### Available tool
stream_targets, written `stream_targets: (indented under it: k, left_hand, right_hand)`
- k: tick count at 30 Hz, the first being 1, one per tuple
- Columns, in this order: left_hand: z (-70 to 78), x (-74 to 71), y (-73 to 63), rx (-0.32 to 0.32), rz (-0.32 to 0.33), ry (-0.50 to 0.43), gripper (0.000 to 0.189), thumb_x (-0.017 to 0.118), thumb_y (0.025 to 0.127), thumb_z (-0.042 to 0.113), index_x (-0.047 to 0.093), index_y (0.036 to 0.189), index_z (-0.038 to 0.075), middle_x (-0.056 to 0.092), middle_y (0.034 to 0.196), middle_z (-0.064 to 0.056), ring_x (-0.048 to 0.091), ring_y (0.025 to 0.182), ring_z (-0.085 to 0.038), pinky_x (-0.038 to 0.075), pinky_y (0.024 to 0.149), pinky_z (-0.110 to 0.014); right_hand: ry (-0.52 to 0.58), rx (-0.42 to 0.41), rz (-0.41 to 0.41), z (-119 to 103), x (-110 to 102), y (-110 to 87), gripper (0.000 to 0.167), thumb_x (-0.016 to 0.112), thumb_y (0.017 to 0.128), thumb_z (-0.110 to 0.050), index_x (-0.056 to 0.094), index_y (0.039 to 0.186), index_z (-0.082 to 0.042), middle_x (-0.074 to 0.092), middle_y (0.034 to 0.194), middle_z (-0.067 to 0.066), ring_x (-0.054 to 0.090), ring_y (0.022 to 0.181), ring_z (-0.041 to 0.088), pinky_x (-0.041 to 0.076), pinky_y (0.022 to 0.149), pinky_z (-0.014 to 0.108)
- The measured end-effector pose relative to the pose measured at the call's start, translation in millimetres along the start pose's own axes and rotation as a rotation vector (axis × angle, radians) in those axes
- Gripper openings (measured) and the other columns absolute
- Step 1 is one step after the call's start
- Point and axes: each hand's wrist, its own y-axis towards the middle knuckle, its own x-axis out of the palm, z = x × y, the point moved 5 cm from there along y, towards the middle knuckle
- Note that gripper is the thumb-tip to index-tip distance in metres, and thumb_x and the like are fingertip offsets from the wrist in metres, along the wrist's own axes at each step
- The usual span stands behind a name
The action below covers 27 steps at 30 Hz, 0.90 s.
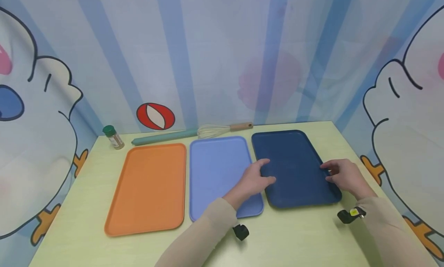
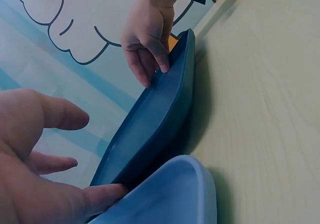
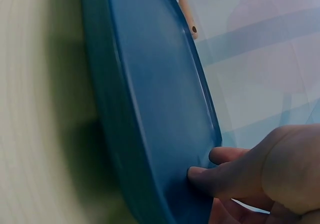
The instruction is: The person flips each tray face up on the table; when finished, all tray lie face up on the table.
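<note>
A dark blue tray [image 1: 291,163] lies at the right of the table. My right hand [image 1: 347,177] pinches its right rim; in the right wrist view the thumb [image 3: 202,176] is on the inner face, with other fingers at the outer side of the rim. My left hand [image 1: 251,179] reaches over the tray's left edge with fingers spread. In the left wrist view one of its fingertips [image 2: 117,190] is right where the dark blue tray meets the light blue tray [image 1: 220,170], while the others stand apart from the rim.
An orange tray [image 1: 149,190] lies on the left of the table. Along the back are a green-capped spice jar [image 1: 114,137], a teal rolling pin [image 1: 164,136] and a whisk [image 1: 222,130] with a wooden handle. A printed cloth [image 1: 222,58] hangs behind the table.
</note>
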Motion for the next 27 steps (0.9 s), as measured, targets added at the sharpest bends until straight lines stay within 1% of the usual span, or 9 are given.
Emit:
stream_targets:
  k: [1,2,10,14,21,27]
  left_hand:
    - [0.2,0.5,0.3,-0.006,-0.001,0.001,0.063,0.074,0.098,0.019,0.05,0.157,0.018,0.048,0.162,-0.006,0.045,0.148,-0.027,0.048,0.111,-0.048]
    - [0.4,1.1,0.5,-0.013,-0.004,0.002,0.064,0.074,0.098,0.02,0.05,0.157,0.019,0.047,0.162,-0.006,0.044,0.149,-0.027,0.048,0.112,-0.048]
    - [3.3,4.6,-1.1,-0.041,-0.034,0.011,0.067,0.074,0.099,0.023,0.046,0.16,0.019,0.046,0.163,-0.006,0.048,0.146,-0.029,0.051,0.106,-0.049]
    - [5.2,6.0,-1.5,-0.047,-0.041,0.011,0.069,0.074,0.099,0.024,0.044,0.161,0.017,0.045,0.163,-0.007,0.045,0.149,-0.03,0.049,0.109,-0.051]
    - [7.5,8.0,-3.2,-0.052,-0.041,0.037,0.07,0.074,0.099,0.026,0.042,0.162,0.018,0.044,0.164,-0.006,0.043,0.15,-0.03,0.048,0.112,-0.051]
    - [9.5,10.3,-5.1,-0.048,-0.053,0.027,0.07,0.074,0.1,0.026,0.042,0.162,0.018,0.042,0.166,-0.005,0.041,0.151,-0.029,0.047,0.113,-0.051]
  right_hand:
    - [-0.002,0.002,-0.001,-0.3,-0.1,-0.1,0.037,0.076,0.087,0.009,0.071,0.124,0.007,0.069,0.121,0.034,0.065,0.11,0.05,0.06,0.083,0.055]
    - [-0.005,0.003,-0.001,-0.6,-0.2,-0.2,0.037,0.077,0.087,0.009,0.071,0.124,0.007,0.069,0.121,0.034,0.066,0.11,0.05,0.06,0.083,0.055]
    - [-0.028,-0.016,-0.007,-2.4,2.3,-0.8,0.038,0.078,0.084,0.011,0.072,0.122,0.007,0.069,0.121,0.034,0.068,0.106,0.049,0.061,0.082,0.054]
    - [-0.028,-0.026,-0.01,-2.2,2.9,-1.4,0.04,0.077,0.084,0.011,0.071,0.123,0.006,0.069,0.121,0.034,0.068,0.106,0.049,0.061,0.082,0.054]
    - [-0.03,-0.03,-0.016,-2.7,2.3,-3.2,0.041,0.077,0.083,0.012,0.071,0.123,0.006,0.07,0.12,0.033,0.069,0.106,0.048,0.061,0.082,0.054]
    - [-0.016,-0.022,-0.022,-1.5,3.1,-4.3,0.042,0.075,0.084,0.013,0.071,0.125,0.006,0.07,0.122,0.033,0.068,0.107,0.048,0.061,0.083,0.053]
